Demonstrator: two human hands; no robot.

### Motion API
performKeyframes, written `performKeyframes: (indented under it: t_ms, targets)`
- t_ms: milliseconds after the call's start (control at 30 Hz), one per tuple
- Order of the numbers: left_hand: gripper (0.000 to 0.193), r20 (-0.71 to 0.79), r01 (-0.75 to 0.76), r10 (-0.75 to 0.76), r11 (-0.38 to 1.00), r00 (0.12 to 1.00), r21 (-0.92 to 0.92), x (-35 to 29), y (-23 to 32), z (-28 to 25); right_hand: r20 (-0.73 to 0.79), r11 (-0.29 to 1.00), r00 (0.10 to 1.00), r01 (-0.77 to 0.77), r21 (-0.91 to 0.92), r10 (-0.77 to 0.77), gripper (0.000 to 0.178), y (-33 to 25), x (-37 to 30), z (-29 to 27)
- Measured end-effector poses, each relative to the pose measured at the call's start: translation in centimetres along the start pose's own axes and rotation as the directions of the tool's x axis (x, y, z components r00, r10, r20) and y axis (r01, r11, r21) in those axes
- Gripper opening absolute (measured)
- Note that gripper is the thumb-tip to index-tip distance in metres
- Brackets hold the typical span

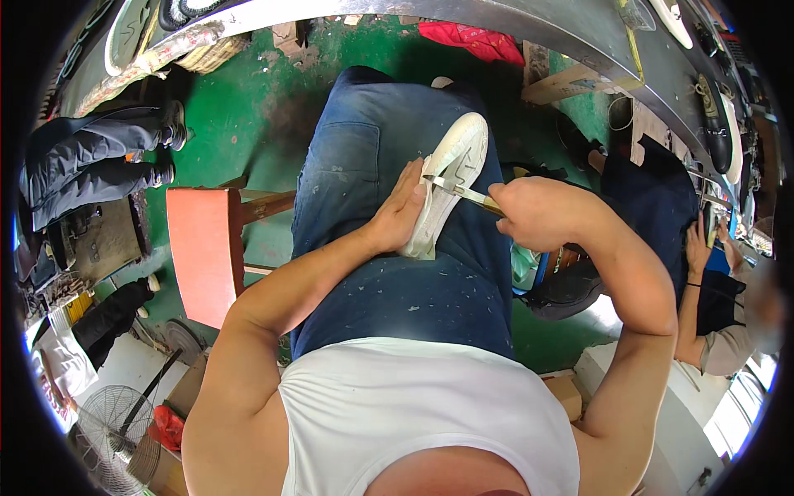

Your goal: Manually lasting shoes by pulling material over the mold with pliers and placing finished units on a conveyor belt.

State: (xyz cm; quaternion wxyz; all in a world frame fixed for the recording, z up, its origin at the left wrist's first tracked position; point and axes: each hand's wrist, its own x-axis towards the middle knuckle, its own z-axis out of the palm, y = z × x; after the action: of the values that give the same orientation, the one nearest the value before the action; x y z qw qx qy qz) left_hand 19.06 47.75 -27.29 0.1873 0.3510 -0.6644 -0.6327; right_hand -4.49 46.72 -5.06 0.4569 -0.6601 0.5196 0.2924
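Shoe workshop: workbench point(571, 43) with footwear point(715, 140)

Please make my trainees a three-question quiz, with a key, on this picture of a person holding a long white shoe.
1. Multiple choice: which hand grips the slim, metal-headed hand tool? A) the left; B) the right; C) both.
2. True or false: the long white shoe lies on the green painted floor.
3. Short answer: on which side of the person does the orange-red, wooden-legged stool stand?

Key:
1. B, the right hand.
2. False: the shoe is over the person's worn blue cloth trousers, with the left hand against its side.
3. The left.
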Motion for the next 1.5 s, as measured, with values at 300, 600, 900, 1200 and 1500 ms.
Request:
performKeyframes:
  t_ms: [300, 600, 900, 1200, 1500]
  targets:
    - [0.076, 0.089, 0.264, -0.265, 0.757, 0.96, -0.598, 1.5, 3.7, -0.9, -0.619, 0.783, 0.763, 0.268, 0.562, 0.183, 0.023, -0.6, 6.0, 12.6]
    - [0.077, -0.072, 0.179, -0.197, 0.963, 0.978, -0.201, 2.3, 2.4, -0.1, -0.718, 0.979, 0.695, 0.124, 0.164, 0.033, 0.03, 1.0, 3.9, 7.6]
    - [0.068, -0.133, -0.002, 0.008, 0.999, 0.991, 0.042, 2.2, 4.3, -0.5, -0.514, 0.52, 0.798, 0.309, 0.797, 0.315, 0.029, -0.9, 8.1, 11.9]
    - [0.06, 0.001, -0.111, 0.122, 0.9, 0.993, 0.421, 2.9, 6.1, -1.5, -0.273, -0.519, 0.95, 0.158, 0.84, -0.153, 0.031, 3.7, 9.6, 14.4]
    - [0.053, -0.023, -0.112, 0.139, 0.877, 0.99, 0.468, 3.4, 6.1, -1.3, -0.161, -0.052, 0.984, 0.157, 0.986, -0.076, 0.039, 7.7, 3.8, 10.5]
